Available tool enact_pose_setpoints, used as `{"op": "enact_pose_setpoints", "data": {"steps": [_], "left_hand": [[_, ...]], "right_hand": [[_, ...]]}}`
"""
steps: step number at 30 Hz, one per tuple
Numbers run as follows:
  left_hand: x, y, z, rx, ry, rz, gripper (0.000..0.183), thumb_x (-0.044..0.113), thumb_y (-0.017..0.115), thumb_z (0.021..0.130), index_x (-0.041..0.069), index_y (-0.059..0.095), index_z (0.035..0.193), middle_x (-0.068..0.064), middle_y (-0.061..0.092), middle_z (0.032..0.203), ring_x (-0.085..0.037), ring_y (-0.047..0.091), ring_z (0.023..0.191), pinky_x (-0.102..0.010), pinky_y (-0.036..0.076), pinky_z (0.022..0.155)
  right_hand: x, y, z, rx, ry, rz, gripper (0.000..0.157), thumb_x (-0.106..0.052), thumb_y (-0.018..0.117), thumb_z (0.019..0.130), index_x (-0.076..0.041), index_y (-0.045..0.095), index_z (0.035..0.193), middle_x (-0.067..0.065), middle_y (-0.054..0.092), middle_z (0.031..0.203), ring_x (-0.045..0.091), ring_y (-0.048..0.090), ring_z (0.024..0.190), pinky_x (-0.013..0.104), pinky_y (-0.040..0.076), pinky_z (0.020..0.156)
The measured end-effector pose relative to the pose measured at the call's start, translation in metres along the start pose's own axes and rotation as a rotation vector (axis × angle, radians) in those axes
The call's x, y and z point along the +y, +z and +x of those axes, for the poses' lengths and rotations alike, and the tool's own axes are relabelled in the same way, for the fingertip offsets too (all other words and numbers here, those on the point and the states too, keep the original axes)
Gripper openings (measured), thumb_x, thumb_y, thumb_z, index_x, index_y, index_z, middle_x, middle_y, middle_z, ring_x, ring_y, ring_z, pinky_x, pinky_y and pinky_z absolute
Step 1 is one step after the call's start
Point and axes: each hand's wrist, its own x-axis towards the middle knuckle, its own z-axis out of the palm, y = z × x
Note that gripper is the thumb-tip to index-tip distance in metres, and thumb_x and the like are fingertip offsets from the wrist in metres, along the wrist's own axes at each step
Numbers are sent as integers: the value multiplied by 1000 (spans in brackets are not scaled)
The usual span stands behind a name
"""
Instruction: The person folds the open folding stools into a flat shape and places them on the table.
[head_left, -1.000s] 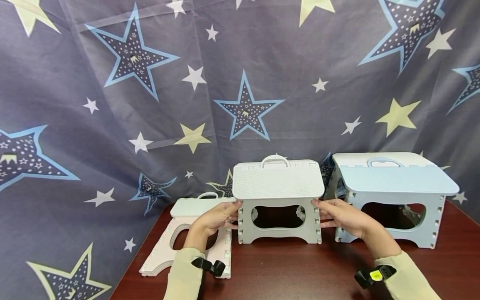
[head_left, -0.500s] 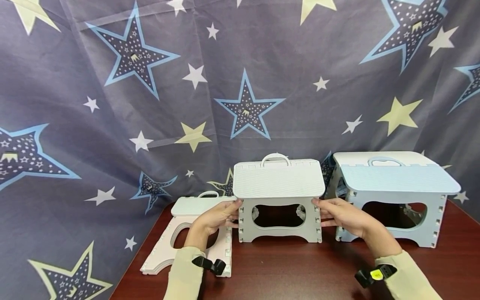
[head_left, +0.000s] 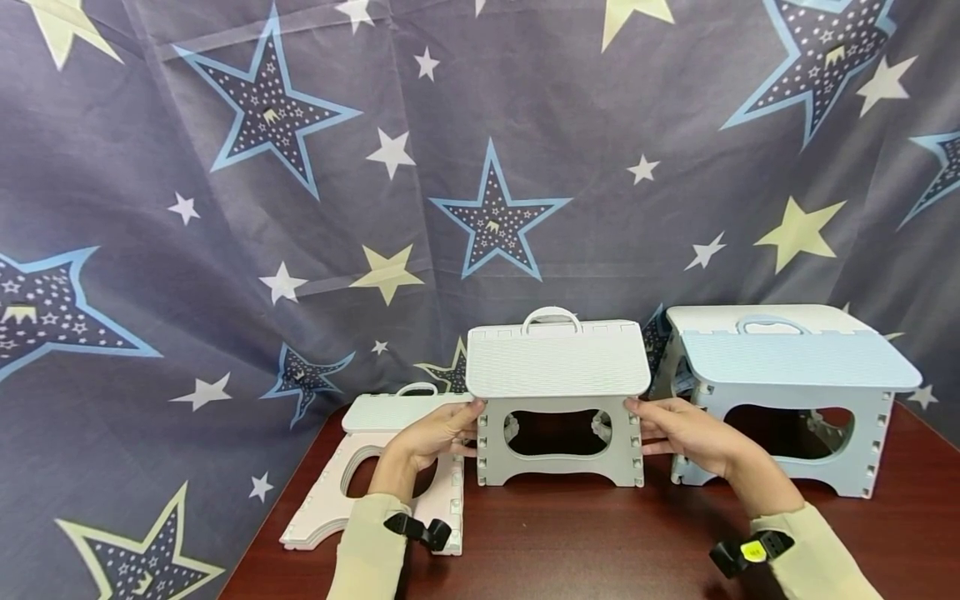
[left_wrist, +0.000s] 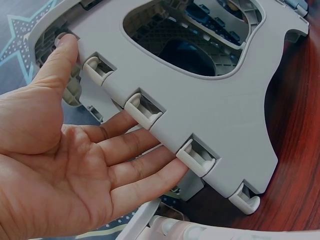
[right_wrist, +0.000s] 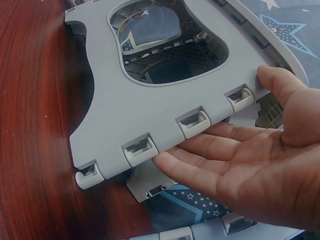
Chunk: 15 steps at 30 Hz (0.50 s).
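A white-topped folding step stool (head_left: pixel 558 358) with a grey-white front leg panel stands unfolded on the table, its carry handle up at the back. My left hand (head_left: pixel 431 433) holds its left side. In the left wrist view, the thumb (left_wrist: pixel 62 57) lies on the front panel near the top and the other fingers pass behind the hinged edge. On the opposite side my right hand (head_left: pixel 693 429) grips in the same way. The right wrist view shows its thumb (right_wrist: pixel 277 80) at the panel's upper corner, the other fingers reaching behind the hinges.
A folded pale pink and white stool (head_left: pixel 330 492) lies at the left, partly behind my left forearm. Right of the middle stool stands a larger unfolded light blue stool (head_left: pixel 795 358). All rest on a dark red-brown table (head_left: pixel 585 542) before a star-printed cloth (head_left: pixel 525 100).
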Motion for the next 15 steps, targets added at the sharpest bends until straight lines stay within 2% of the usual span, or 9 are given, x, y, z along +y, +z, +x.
{"op": "enact_pose_setpoints", "data": {"steps": [3,9,15], "left_hand": [[0,0,0,2,0,0,65,48,45,108,-12,51,132,-13,70,117,-20,67,109,-50,54,103],[-1,-1,1,6,-4,-5,60,49,47,107,-8,54,127,-5,71,107,-15,68,102,-49,55,101],[-1,-1,1,4,-6,-3,65,50,46,107,-11,52,131,-8,71,111,-16,68,104,-49,54,102]], "right_hand": [[0,-1,0,-5,-1,-2,67,-38,47,108,19,40,143,36,31,156,36,53,134,42,55,102],[0,0,0,-12,-1,-2,69,-38,46,108,19,37,145,37,31,156,35,53,133,41,55,102],[0,1,0,-14,4,1,69,-39,47,108,19,37,145,36,34,155,31,55,129,40,56,102]]}}
